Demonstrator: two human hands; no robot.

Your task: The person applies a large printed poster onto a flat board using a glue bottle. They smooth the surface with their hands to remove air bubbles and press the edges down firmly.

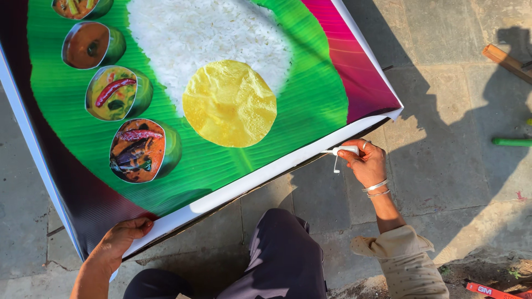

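Observation:
A large printed banner [310, 94] shows rice, a yellow wafer and small bowls of food on a green leaf, with a white border. It lies stretched over a dark frame, tilted across the view. My left hand [119, 239] grips the banner's near edge at the lower left corner. My right hand [366, 163], with bangles on the wrist, holds a small white tube [343, 150] whose nozzle touches the banner's white edge near the right corner. My dark-trousered knee [282, 254] is below the frame.
Grey stone paving [443, 83] surrounds the banner. A wooden strip [507, 61] lies at the upper right, a green stick [512, 142] at the right edge, and a red tool [490, 290] at the bottom right. A person's shadow falls on the paving at right.

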